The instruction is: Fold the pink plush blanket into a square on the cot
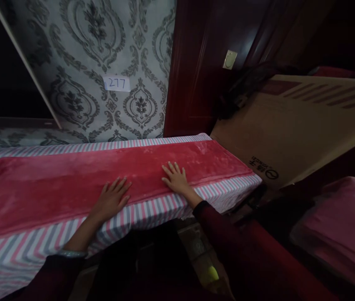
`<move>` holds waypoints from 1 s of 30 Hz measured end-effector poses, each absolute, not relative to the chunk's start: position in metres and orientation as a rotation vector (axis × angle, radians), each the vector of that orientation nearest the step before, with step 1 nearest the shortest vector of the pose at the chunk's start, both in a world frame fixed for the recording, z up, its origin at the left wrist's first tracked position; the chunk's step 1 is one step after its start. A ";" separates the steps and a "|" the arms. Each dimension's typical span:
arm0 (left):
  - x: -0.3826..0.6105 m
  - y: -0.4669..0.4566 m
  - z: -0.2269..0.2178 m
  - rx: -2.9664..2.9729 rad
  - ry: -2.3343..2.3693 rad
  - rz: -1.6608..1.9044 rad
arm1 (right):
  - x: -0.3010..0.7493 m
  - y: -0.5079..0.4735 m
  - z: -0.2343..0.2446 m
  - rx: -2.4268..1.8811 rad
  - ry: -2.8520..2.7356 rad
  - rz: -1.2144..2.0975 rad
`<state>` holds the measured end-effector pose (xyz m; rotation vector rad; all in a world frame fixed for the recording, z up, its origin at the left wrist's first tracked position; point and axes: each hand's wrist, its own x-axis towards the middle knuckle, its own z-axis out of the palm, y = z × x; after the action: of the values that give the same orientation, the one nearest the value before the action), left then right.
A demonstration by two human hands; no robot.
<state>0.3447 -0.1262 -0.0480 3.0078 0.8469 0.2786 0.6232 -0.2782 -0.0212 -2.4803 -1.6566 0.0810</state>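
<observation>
A long red plush blanket (67, 179), apparently folded into a strip, lies flat along the table. Under it, a striped tablecloth (152, 211) in pink, grey and white hangs over the front edge. My left hand (111, 200) rests palm down on the blanket near its front edge, fingers stretched out. To the right of it, my right hand (175, 179) also lies flat on the red fabric with its fingers spread. Neither hand grips anything. Slight wrinkles show in the plush around the right end.
A large cardboard box (290, 125) leans at the table's right end. Folded pink fabric (343, 225) sits at the lower right. Behind the table are a patterned wall with a paper label (116, 83) reading 277, a dark screen (8, 75) and a dark red door (196, 71).
</observation>
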 end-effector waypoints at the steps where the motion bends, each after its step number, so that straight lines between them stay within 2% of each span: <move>1: 0.345 -0.126 -0.048 3.009 0.852 0.277 | 0.615 -0.276 -0.025 -2.480 -1.669 0.108; 7: 0.346 -0.127 -0.047 3.018 0.855 0.225 | 0.607 -0.276 -0.038 -2.490 -1.661 0.113; 14: 0.345 -0.128 -0.049 2.996 0.823 0.291 | 0.602 -0.274 -0.017 -2.519 -1.622 0.270; 18: 0.345 -0.130 -0.052 2.971 0.832 0.295 | 0.570 -0.256 -0.010 -2.414 -1.720 0.149; 23: 0.344 -0.130 -0.057 2.951 0.827 0.325 | 0.530 -0.239 -0.028 -2.300 -1.903 0.159; 30: 0.346 -0.141 -0.050 2.912 0.839 0.253 | 0.526 -0.241 -0.039 -2.328 -1.903 0.150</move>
<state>0.3456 -0.1407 -0.0496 2.9122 0.8385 0.2534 0.5256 -0.2412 -0.0395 -2.3284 -1.9031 0.1501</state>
